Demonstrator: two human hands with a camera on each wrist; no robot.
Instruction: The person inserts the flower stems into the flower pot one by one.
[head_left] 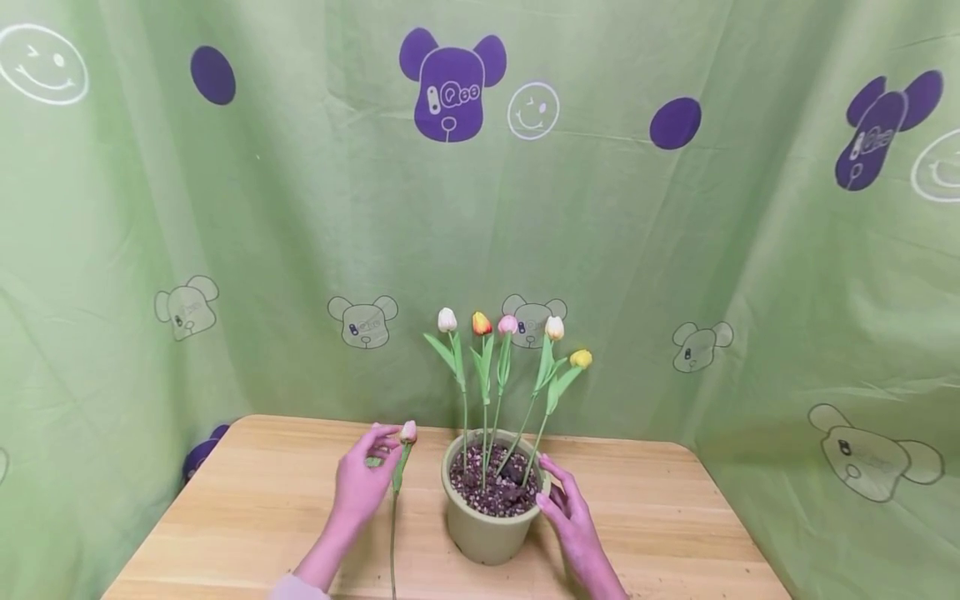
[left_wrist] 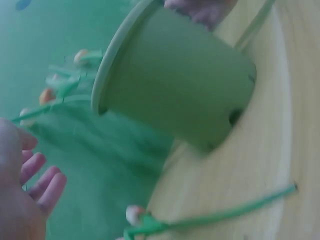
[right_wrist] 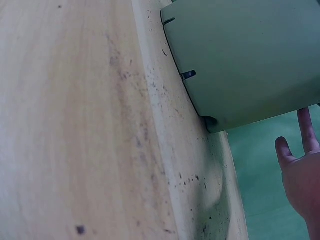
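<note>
Left hand point(head_left: 362, 481) pinched long-stemmed pale-pink tulip point(head_left: 408, 432) | your straight-fingered right hand point(head_left: 573, 518) touched round green plastic pot point(head_left: 487, 537) | planting, seemingly, needed rightward aim

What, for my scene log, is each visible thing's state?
Table: speckled with dark crumbs.
Pot: upright, holding planted tulips.
Soil: inside the pot, uneven.
White tulip: planted, tilting slightly left.
Red-yellow tulip: planted, near upright.
Pink tulip: planted, tilting slightly right.
Cream tulip: planted, leaning right.
Yellow tulip: planted, leaning right.
Loose tulip: outside the pot.
Left hand: at the loose tulip; grip unclear.
Right hand: touching the pot.
Curtain: hanging, creased.
</note>
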